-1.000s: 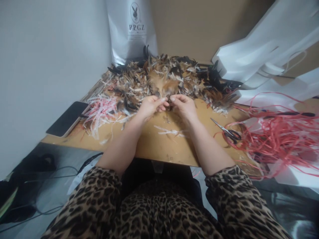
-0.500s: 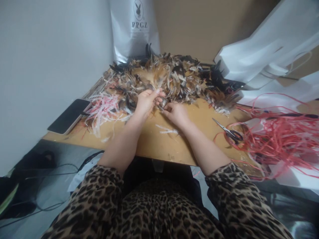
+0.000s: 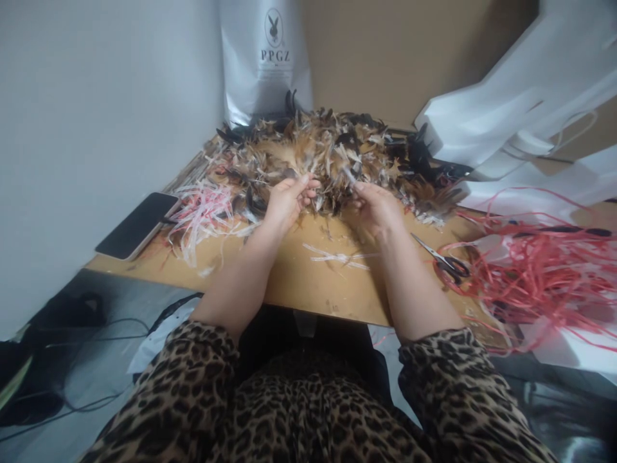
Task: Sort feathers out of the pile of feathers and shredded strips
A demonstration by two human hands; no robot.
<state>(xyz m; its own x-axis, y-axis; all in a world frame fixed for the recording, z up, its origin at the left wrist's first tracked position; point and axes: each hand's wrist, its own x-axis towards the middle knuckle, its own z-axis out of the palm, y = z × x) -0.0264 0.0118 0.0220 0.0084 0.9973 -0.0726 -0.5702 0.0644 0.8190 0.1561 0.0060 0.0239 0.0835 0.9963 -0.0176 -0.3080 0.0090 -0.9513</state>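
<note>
A broad heap of brown, tan and black feathers [image 3: 308,141] lies across the back of the wooden table [image 3: 313,286]. At the heap's front edge my left hand [image 3: 292,199] is closed in a pinch, with a small dark feather [image 3: 289,173] showing above its thumb. To its right, my right hand [image 3: 378,206] pinches a small greyish-white feather [image 3: 349,175] that points up and left over the heap. Several thin white strips [image 3: 340,258] lie crossed on the tabletop between my forearms.
At the left are a phone [image 3: 137,225] and a pile of pink and white strips [image 3: 205,212]. Scissors [image 3: 441,258] lie right of my right forearm, beside a red tangle of plastic string [image 3: 544,276]. A white bag [image 3: 265,58] stands behind the heap.
My right hand has moved right and up, away from my left hand, with a small feather now showing at its fingertips. More of the white strips is visible. My left hand has barely moved.
</note>
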